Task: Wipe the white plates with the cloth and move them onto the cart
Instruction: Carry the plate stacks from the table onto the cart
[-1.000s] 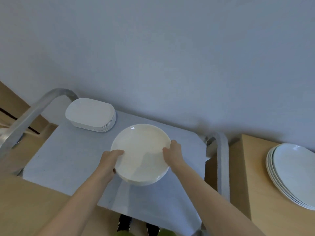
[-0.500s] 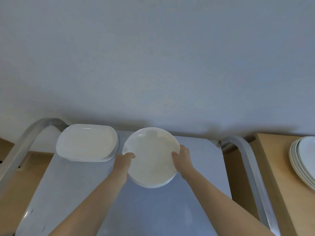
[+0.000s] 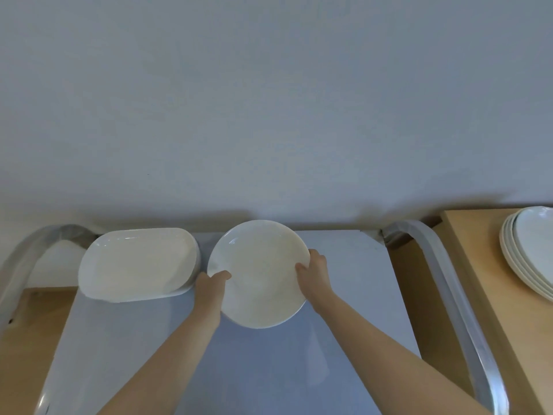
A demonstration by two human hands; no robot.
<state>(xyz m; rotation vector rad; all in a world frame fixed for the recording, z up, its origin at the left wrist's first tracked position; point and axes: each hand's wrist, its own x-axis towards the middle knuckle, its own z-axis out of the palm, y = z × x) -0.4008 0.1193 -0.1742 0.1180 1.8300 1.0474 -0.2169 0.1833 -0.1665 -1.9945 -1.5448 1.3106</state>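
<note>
- Head view: your left hand (image 3: 213,282) and right hand (image 3: 312,270) grip the round plate (image 3: 258,272) over the cart (image 3: 269,369).
- Oval plates (image 3: 136,265) lie just left of it.
- More plates (image 3: 529,250) sit on the table (image 3: 478,265) at right.

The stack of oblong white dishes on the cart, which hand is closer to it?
Left. The left hand grips the round plate at its left rim, right beside the oblong dishes. The right hand grips the plate's far rim, the whole plate lying between.
</note>
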